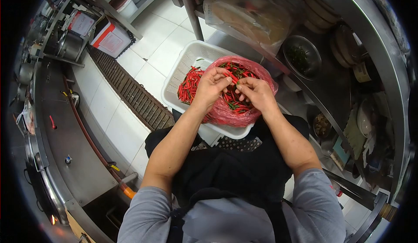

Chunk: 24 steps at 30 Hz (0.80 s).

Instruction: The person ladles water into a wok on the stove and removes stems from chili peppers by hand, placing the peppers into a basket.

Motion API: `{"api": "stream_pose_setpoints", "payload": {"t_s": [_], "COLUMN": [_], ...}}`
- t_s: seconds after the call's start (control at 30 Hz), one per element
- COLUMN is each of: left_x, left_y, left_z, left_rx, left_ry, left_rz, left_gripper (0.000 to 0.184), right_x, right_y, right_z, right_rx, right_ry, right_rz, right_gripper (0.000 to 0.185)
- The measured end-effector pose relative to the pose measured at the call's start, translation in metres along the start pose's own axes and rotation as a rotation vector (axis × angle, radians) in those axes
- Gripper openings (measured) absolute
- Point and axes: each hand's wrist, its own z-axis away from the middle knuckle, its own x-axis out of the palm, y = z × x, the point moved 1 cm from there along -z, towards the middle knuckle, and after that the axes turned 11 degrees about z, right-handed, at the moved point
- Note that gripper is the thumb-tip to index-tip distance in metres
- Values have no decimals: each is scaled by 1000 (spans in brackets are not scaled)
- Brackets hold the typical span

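Note:
My left hand (212,86) is closed, its thumb and fingertips pinching a red chili pepper (232,76). My right hand (256,93) meets it from the other side, fingers pinched at the green stem end of the same pepper. Below both hands lies an opened pink plastic bag (266,74), full of red chili peppers with green stems (241,107). The bag sits in the right part of a white perforated plastic basket (171,83). A heap of loose red chili peppers (188,85) lies in the basket's left part, beside my left hand.
At the right, a metal shelf holds a steel bowl of chopped greens (300,58) and stacked containers. A plastic-wrapped package (252,14) hangs over the far side. A floor drain grate (126,84) runs along the left, with a steel counter (65,130) beyond it. White tubs (111,38) stand at the upper left.

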Motion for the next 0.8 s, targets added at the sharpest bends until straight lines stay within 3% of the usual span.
{"api": "stream_pose_setpoints", "payload": {"t_s": [0.23,0.3,0.33,0.4,0.57,0.63,0.7,0.77,0.8], "left_x": [-2,-4,-7,-10,-9,-5,-2,2,4], "left_y": [7,8,7,5,18,19,16,12,11], "left_z": [4,3,3,3,4,6,10,10,9], "left_rx": [-117,-194,-190,-299,-262,-267,-198,-196,-185], "left_ry": [6,-45,-44,-45,-55,-88,-194,-183,-155], "left_rz": [216,294,294,254,199,160,-39,-49,-94], "left_gripper": [15,16,16,16,25,28,34,30,27], "right_x": [1,2,4,9,9,2,0,-1,2], "right_y": [-18,-30,-32,-36,-30,-25,-17,-14,-10], "right_z": [9,15,17,22,18,13,11,10,9], "right_rx": [-18,-299,-302,-529,-386,7,-2,13,-111], "right_ry": [14,102,100,110,96,52,84,34,84], "right_rz": [92,351,351,518,265,136,138,300,384], "right_gripper": [15,15,15,14,14,14,16,18,19]}}
